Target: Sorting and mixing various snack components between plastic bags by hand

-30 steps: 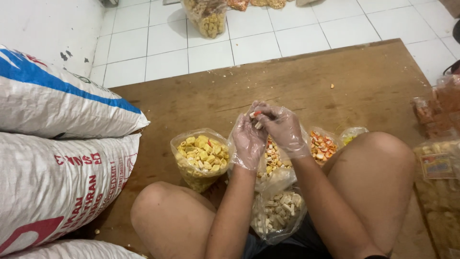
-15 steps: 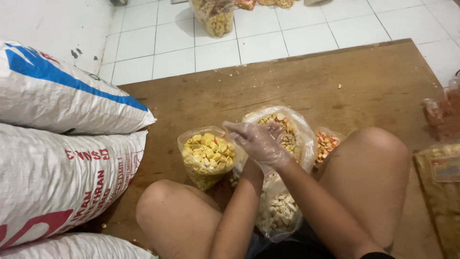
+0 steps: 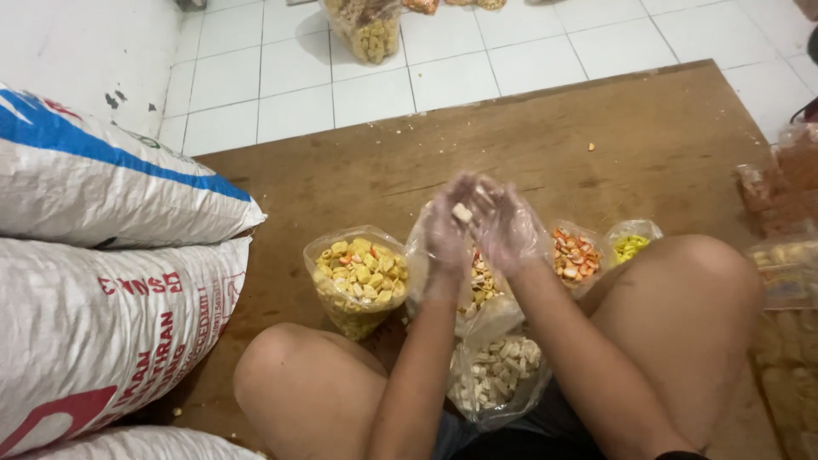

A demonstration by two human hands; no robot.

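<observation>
Fingers (image 3: 467, 194) of both my gloved hands are cupped together, loosely curled and half open, cradling a pale cracker piece (image 3: 461, 212) between my left hand (image 3: 446, 228) and right hand (image 3: 511, 228). Neither hand pinches it; it rests in the hollow where the palms meet.

To do this well, I judge I should keep the palms close so nothing slips through, and stay right above the open mixed-snack bag (image 3: 479, 285), which sits directly below my hands.

Left of that bag stands a bag of yellow puffs (image 3: 358, 274); right of it, a bag of orange-and-white pieces (image 3: 573, 257), and beyond that a small bag with green bits (image 3: 630, 246). Nearer to me than the mixed bag, between my knees, lies a bag of white sticks (image 3: 496, 375).

All of them sit on a brown wooden board (image 3: 528, 145) laid over a white tiled floor (image 3: 477, 68). Far left of the mixed bag, woven sacks (image 3: 94, 255) are stacked against a white wall (image 3: 77, 43).
</observation>
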